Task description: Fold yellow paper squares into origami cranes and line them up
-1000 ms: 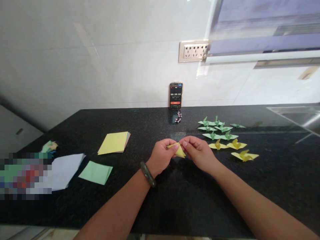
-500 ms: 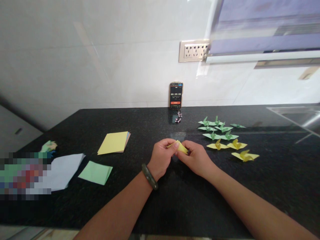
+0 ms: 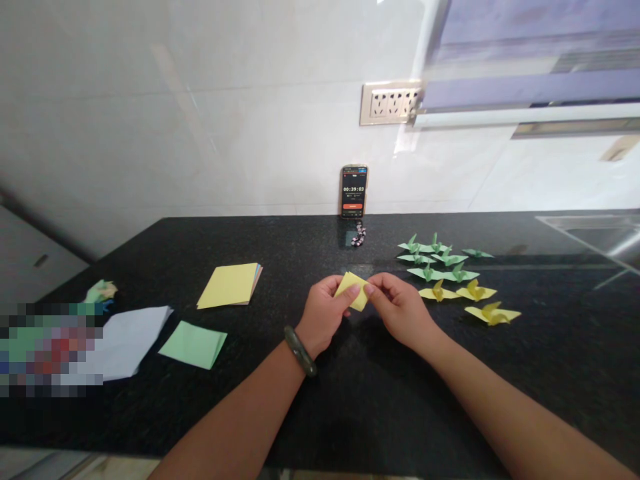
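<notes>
My left hand (image 3: 324, 312) and my right hand (image 3: 398, 308) meet over the middle of a black stone counter (image 3: 350, 400). Both pinch a small folded yellow paper (image 3: 353, 291), thumbs on its face, fingers closed behind it. The paper is lifted a little above the counter and faces me as a flat diamond shape. A dark bangle (image 3: 300, 351) circles my left wrist.
Folded green paper cranes (image 3: 436, 257) and yellow paper cranes (image 3: 473, 299) lie to the right. A stack of yellow sheets (image 3: 229, 285), a green folded sheet (image 3: 193, 344) and a white sheet (image 3: 131, 340) lie left. A phone (image 3: 353, 191) leans on the wall; a sink (image 3: 600, 233) sits far right.
The yellow paper has been turned and flattened between my fingers, from a pointed narrow shape to a flat diamond facing me. Both hands stayed in nearly the same place.
</notes>
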Motion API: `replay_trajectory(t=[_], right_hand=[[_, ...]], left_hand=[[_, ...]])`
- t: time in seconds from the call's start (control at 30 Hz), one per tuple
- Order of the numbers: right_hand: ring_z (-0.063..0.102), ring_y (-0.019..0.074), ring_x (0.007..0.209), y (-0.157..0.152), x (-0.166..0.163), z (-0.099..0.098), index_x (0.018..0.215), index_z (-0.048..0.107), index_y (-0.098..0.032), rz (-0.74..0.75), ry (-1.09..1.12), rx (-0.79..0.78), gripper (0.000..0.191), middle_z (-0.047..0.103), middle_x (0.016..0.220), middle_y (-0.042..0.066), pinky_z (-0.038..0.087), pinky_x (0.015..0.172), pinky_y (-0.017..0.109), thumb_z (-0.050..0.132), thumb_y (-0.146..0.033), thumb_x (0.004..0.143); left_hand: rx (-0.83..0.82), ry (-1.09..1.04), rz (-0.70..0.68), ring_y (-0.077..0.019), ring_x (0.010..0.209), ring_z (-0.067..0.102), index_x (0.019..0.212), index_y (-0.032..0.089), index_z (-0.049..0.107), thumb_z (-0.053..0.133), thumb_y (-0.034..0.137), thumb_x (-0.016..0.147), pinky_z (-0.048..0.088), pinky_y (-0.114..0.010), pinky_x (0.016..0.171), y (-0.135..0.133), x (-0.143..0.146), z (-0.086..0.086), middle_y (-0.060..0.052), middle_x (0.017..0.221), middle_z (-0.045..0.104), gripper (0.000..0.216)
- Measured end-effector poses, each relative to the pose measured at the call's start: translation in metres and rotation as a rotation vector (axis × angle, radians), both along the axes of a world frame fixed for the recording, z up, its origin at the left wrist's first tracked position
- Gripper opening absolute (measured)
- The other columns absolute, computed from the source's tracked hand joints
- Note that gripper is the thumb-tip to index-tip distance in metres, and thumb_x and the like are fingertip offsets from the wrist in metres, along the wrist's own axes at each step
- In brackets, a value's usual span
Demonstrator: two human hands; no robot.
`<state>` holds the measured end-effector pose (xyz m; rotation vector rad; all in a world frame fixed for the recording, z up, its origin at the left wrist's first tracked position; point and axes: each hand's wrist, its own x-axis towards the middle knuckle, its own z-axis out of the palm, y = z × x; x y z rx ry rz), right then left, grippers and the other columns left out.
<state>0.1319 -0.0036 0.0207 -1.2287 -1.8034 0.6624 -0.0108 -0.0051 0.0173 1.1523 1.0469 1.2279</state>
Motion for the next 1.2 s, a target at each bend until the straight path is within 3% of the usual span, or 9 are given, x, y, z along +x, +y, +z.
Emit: replay_trajectory(t=[0.17,0.4,0.6,0.83,1.2], right_hand=[[0.048,0.0114,0.057,0.0,-0.002,-0.002,0.084,0.048,-0.02,-0.004,0.195,-0.031,0.02,0.052,0.065,-0.002,0.039,0.051,0.022,0.058,-0.035,0.077],[0.045,0.011,0.057,-0.003,-0.006,-0.005,0.071,0.05,-0.019,0.027,0.113,-0.03,0.016,0.05,0.063,-0.002,0.037,0.053,0.023,0.057,-0.032,0.077],[0.042,0.0103,0.053,0.0,-0.003,-0.005,0.069,0.05,-0.018,0.027,0.15,-0.05,0.016,0.045,0.058,-0.003,0.036,0.05,0.023,0.055,-0.031,0.078],[0.054,0.0135,0.068,0.0,0.0,-0.002,0.089,0.066,-0.022,0.019,0.138,0.179,0.014,0.06,0.078,0.003,0.044,0.06,0.026,0.057,-0.025,0.079],[0.055,0.0136,0.069,0.002,0.011,0.003,0.103,0.067,-0.029,0.155,-0.092,0.326,0.026,0.058,0.078,0.003,0.044,0.057,0.026,0.051,-0.022,0.083]], left_hand=[[-0.005,-0.037,0.054,-0.0087,0.056,0.052,0.074,0.012,0.065,0.067,0.033,0.067,0.039,-0.02,0.049,0.001,-0.001,0.0,-0.001,0.065,0.061,0.022],[-0.053,-0.165,0.056,-0.0081,0.057,0.052,0.072,0.011,0.067,0.07,0.031,0.064,0.04,-0.019,0.052,-0.001,0.001,-0.001,-0.003,0.068,0.064,0.022],[-0.039,-0.269,0.037,-0.0112,0.063,0.057,0.085,0.013,0.066,0.068,0.032,0.067,0.045,-0.024,0.058,0.001,0.0,-0.001,-0.004,0.075,0.066,0.026],[-0.027,-0.239,-0.074,-0.0114,0.058,0.055,0.081,0.011,0.068,0.066,0.034,0.069,0.045,-0.026,0.059,0.002,-0.002,-0.003,-0.003,0.065,0.063,0.026],[-0.103,-0.305,-0.169,-0.0121,0.057,0.057,0.076,0.012,0.066,0.065,0.036,0.068,0.047,-0.028,0.061,0.003,-0.005,0.004,-0.003,0.063,0.062,0.025]])
